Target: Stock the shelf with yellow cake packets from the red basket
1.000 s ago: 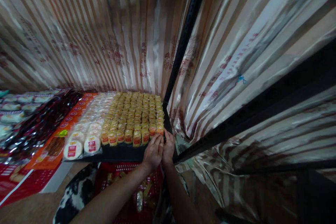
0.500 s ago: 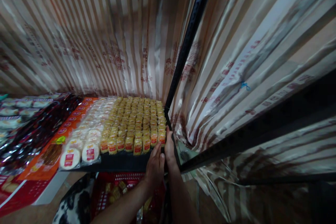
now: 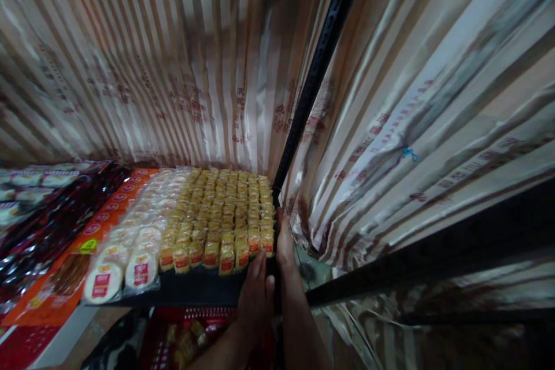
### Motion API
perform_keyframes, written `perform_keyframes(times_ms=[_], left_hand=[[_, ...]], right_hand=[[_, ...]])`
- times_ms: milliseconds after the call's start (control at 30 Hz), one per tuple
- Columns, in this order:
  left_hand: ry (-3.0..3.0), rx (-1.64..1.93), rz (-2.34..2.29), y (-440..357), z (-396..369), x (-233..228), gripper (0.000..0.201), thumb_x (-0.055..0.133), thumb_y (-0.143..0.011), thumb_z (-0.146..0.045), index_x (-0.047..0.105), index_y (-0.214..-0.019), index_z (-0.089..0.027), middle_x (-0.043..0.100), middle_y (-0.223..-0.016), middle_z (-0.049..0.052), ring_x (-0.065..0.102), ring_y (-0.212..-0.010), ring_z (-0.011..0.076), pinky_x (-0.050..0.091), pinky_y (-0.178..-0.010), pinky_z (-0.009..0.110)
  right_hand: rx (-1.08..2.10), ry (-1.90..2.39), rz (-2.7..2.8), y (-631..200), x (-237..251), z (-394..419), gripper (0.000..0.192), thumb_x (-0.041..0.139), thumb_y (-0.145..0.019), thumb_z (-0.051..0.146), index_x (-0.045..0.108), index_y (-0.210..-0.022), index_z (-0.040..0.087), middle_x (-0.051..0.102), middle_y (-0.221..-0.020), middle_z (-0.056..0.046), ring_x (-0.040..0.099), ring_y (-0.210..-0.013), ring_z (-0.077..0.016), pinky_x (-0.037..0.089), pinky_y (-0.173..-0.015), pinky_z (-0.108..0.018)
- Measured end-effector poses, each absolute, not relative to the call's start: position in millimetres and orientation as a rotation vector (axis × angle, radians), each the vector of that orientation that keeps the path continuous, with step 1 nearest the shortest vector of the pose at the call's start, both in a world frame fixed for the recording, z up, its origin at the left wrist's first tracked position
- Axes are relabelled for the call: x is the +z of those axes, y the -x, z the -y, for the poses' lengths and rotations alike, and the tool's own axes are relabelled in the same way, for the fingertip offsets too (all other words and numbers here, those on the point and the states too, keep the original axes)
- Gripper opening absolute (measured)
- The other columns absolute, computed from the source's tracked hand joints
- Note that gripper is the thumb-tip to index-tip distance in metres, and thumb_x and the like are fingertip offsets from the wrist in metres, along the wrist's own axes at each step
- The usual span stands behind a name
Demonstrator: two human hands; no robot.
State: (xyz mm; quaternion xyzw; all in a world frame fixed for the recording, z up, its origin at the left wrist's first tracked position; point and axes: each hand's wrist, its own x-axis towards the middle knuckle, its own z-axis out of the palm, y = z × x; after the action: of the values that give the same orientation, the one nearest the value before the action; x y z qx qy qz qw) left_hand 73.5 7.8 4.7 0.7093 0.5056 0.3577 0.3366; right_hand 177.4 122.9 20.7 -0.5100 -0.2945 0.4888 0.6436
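Rows of small yellow snack packets with red labels fill a dark shelf. My left hand lies flat at the shelf's front edge, fingertips near the front row of packets, fingers together, holding nothing that I can see. My right hand reaches along the right side of the packets, beside the black upright post, its fingers extended against the outermost column. Whether it grips a packet is hidden.
Round white packaged cakes sit left of the yellow packets, then orange packs and dark glossy bags. A striped satin curtain hangs behind and to the right. A red basket with packets stands below the shelf.
The view has tilted up, so the shelf sits lower in the frame. My right hand has slid further along the packets' right side; my left hand has drawn back to the shelf edge.
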Motion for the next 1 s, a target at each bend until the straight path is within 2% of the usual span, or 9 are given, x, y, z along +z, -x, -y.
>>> perform_keyframes(times_ms=[167,333,433,567,700,833,1000], left_hand=[[-1.811,0.962,-1.331,-75.5,-7.5,-3.1,0.056,0.025,-0.093,-0.038,0.036,-0.137,-0.005,0.033,-0.146,0.014,0.027,-0.137,0.0197,0.024,-0.115,0.036],[-1.743,0.983,-1.327,-76.8,-5.9,1.2,0.056,0.027,-0.093,-0.038,0.038,-0.137,-0.006,0.034,-0.145,0.014,0.03,-0.136,0.0198,0.024,-0.115,0.036],[-1.705,0.963,-1.343,-75.7,-6.1,4.9,0.057,0.028,-0.092,-0.04,0.04,-0.136,-0.006,0.034,-0.145,0.014,0.03,-0.136,0.0204,0.023,-0.115,0.035],[-1.656,0.933,-1.327,-73.9,-7.7,8.0,0.059,0.028,-0.091,-0.043,0.038,-0.137,-0.006,0.032,-0.146,0.013,0.029,-0.136,0.0206,0.021,-0.116,0.034],[-1.653,0.914,-1.314,-75.4,-8.0,9.8,0.061,0.027,-0.091,-0.043,0.038,-0.137,-0.005,0.031,-0.147,0.013,0.028,-0.137,0.021,0.021,-0.116,0.035],[-1.636,0.912,-1.336,-78.4,-7.3,8.8,0.062,0.026,-0.091,-0.041,0.035,-0.138,-0.002,0.03,-0.147,0.014,0.028,-0.137,0.021,0.022,-0.116,0.036],[-1.608,0.95,-1.318,-80.6,-10.7,-1.9,0.055,0.028,-0.091,-0.036,0.039,-0.136,-0.007,0.032,-0.146,0.011,0.03,-0.136,0.0203,0.022,-0.116,0.035]], right_hand=[[1.243,1.092,0.751,-168.6,34.9,-135.4,0.066,0.03,-0.082,0.069,0.055,-0.125,0.026,0.067,-0.113,-0.001,0.05,-0.121,-0.018,0.04,-0.102,-0.035],[1.123,1.13,0.889,-173.3,39.1,-135.8,0.068,0.026,-0.083,0.07,0.064,-0.113,0.022,0.07,-0.103,-0.005,0.052,-0.118,-0.0198,0.041,-0.099,-0.039],[1.082,1.136,0.877,-174.4,46.8,-142.3,0.07,0.024,-0.082,0.071,0.063,-0.115,0.021,0.071,-0.101,-0.005,0.054,-0.116,-0.02,0.041,-0.098,-0.039],[1.22,1.104,0.833,-171.0,60.5,-152.8,0.074,0.021,-0.081,0.073,0.056,-0.124,0.023,0.07,-0.104,-0.005,0.054,-0.116,-0.0214,0.041,-0.099,-0.039],[1.223,1.114,0.906,-171.4,62.8,-156.3,0.072,0.024,-0.081,0.073,0.06,-0.12,0.024,0.069,-0.107,-0.005,0.053,-0.117,-0.0221,0.04,-0.099,-0.038],[1.22,1.135,0.879,-176.5,58.1,-160.0,0.078,0.015,-0.081,0.074,0.059,-0.121,0.023,0.068,-0.108,-0.006,0.055,-0.114,-0.0216,0.041,-0.097,-0.04],[1.246,1.152,0.815,-178.0,64.0,-177.5,0.078,0.014,-0.081,0.073,0.054,-0.126,0.023,0.067,-0.11,-0.005,0.056,-0.113,-0.0214,0.041,-0.097,-0.037]])
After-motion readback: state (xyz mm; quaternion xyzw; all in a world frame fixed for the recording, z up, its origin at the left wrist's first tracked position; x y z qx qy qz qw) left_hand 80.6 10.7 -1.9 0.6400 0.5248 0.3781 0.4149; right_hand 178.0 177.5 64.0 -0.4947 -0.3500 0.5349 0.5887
